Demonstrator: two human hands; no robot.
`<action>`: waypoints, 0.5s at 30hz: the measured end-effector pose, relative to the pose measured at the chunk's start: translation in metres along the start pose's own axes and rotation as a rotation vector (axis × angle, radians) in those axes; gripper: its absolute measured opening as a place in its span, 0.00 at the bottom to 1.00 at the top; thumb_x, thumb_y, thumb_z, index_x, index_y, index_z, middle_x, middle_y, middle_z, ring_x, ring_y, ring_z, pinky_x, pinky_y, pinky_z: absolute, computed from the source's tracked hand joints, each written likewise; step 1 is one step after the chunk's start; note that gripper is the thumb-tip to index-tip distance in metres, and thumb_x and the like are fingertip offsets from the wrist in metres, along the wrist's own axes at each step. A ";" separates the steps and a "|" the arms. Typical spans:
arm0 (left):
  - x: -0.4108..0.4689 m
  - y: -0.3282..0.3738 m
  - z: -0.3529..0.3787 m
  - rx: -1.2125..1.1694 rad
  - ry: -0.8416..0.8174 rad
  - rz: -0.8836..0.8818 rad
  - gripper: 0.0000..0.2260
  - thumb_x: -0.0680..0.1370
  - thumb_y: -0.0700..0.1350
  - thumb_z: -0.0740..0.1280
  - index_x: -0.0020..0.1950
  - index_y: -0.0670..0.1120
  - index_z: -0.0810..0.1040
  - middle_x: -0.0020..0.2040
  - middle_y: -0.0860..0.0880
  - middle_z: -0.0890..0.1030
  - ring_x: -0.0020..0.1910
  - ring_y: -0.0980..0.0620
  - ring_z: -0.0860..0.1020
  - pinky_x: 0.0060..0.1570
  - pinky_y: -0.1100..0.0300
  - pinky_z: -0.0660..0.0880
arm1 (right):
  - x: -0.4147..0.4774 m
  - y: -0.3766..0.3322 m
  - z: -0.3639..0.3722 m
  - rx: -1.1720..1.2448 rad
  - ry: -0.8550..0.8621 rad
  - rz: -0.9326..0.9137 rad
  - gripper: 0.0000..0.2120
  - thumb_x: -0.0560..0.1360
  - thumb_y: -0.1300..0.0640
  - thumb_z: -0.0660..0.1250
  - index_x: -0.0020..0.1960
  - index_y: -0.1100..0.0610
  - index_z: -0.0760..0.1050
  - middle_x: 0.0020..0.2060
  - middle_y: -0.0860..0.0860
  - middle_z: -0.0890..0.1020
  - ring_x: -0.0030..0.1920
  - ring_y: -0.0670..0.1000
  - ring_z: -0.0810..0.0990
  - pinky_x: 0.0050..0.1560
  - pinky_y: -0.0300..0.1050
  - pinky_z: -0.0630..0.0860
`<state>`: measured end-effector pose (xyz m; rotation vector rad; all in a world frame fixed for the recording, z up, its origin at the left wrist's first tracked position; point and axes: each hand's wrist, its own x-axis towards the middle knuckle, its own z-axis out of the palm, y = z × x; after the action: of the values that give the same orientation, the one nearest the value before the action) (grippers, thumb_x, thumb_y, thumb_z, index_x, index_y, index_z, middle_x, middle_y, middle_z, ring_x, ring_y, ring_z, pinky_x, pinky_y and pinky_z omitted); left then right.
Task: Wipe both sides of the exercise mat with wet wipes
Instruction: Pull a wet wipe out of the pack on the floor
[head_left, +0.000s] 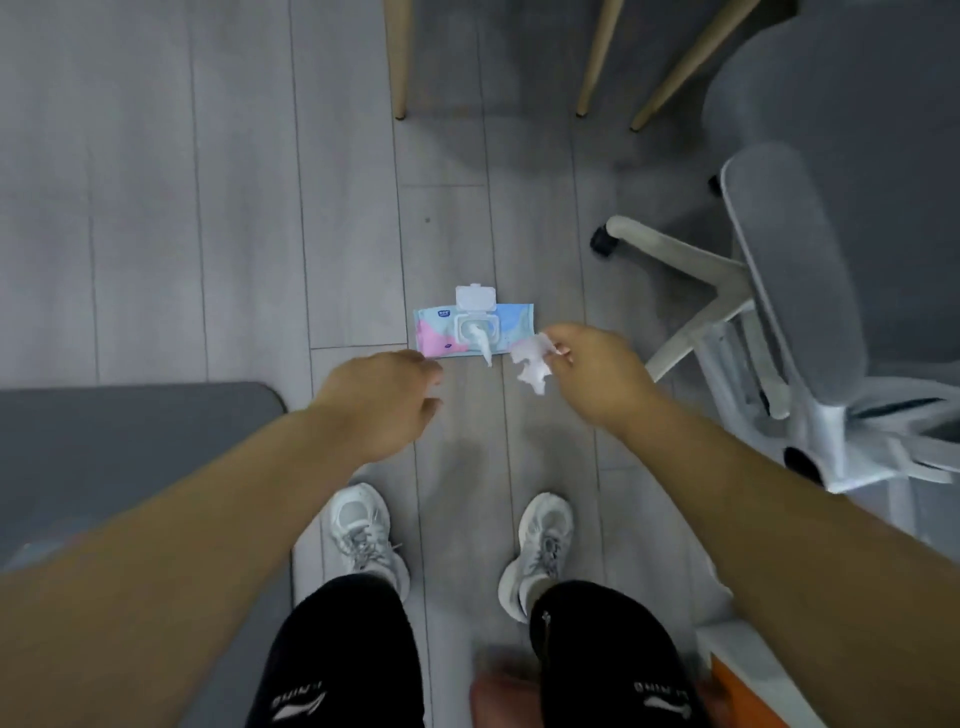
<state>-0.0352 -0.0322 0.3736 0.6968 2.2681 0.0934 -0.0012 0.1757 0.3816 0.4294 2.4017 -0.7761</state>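
grey planks of floor run under everything, and the wet wipes pack lies flat at the middle of the view, just beyond the person's shoes. its white flip lid stands open toward 12 o'clock, and the next wipe pokes out of the opening, its tail pointing to 6. the right hand, at about 4 o'clock from the pack, pinches a crumpled wipe between thumb and fingertips. the left hand, at 7 o'clock from the pack, hangs with fingers loosely curled and nothing in them. the exercise mat, dark grey, lies on the floor off at 8 o'clock, touched by neither hand. from where i stand the step is readying the wipe: better to shake it out flat across the palm before it meets the mat, and to press the lid down so the rest don't dry. how full the pack is i cannot tell.
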 end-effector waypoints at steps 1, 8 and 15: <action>-0.024 0.002 -0.017 -0.100 0.034 -0.027 0.15 0.80 0.53 0.57 0.65 0.51 0.72 0.62 0.51 0.74 0.60 0.49 0.74 0.55 0.55 0.72 | -0.018 -0.022 -0.015 0.053 0.000 -0.001 0.12 0.77 0.56 0.58 0.53 0.62 0.76 0.46 0.59 0.80 0.45 0.58 0.78 0.45 0.47 0.74; -0.170 0.011 -0.120 -0.801 0.248 -0.095 0.15 0.76 0.53 0.67 0.61 0.53 0.75 0.58 0.56 0.74 0.56 0.57 0.73 0.55 0.63 0.69 | -0.128 -0.161 -0.095 0.184 -0.085 -0.180 0.06 0.76 0.62 0.63 0.50 0.58 0.77 0.44 0.48 0.80 0.45 0.51 0.78 0.47 0.42 0.73; -0.256 -0.011 -0.183 -1.029 0.479 -0.109 0.03 0.75 0.48 0.69 0.44 0.51 0.82 0.41 0.53 0.82 0.41 0.56 0.79 0.44 0.63 0.74 | -0.187 -0.268 -0.128 0.329 0.040 -0.302 0.06 0.73 0.61 0.68 0.40 0.51 0.77 0.37 0.49 0.83 0.42 0.51 0.82 0.48 0.49 0.79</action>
<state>-0.0193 -0.1463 0.6666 -0.0199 2.2524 1.3746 -0.0301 0.0224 0.6961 0.2098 2.4101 -1.3181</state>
